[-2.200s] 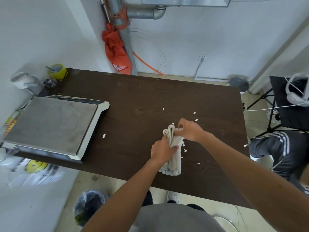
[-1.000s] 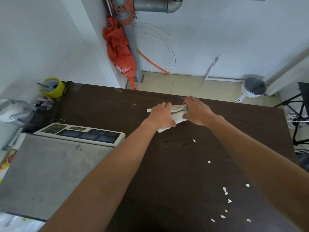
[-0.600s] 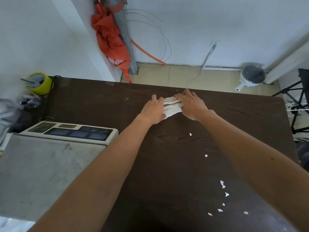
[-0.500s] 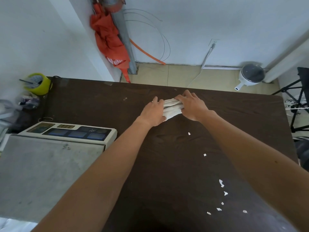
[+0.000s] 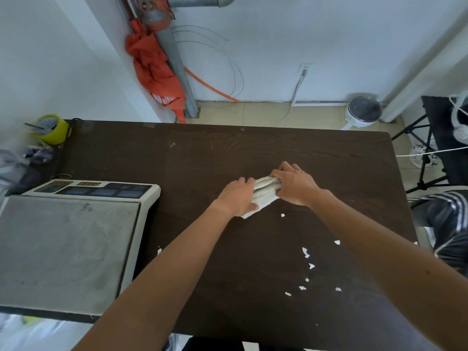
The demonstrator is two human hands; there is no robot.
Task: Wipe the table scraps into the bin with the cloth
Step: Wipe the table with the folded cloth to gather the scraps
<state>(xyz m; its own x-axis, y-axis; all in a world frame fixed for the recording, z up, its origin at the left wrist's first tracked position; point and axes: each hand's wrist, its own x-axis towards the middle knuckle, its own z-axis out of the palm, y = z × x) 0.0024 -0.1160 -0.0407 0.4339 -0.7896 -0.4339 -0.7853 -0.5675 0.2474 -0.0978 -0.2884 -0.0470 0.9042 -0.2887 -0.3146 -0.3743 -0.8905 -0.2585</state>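
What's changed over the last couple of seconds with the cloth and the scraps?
Both hands, the left hand and right hand, carried the cloth from the near middle of the table out toward its far edge and have begun drawing it back. Neither hand let go. The white scraps still lie loose near the front right; the scale has not moved.

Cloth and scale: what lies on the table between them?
In the head view, only bare dark table lies between the cloth and the scale; the left hand grips the cloth's near end.
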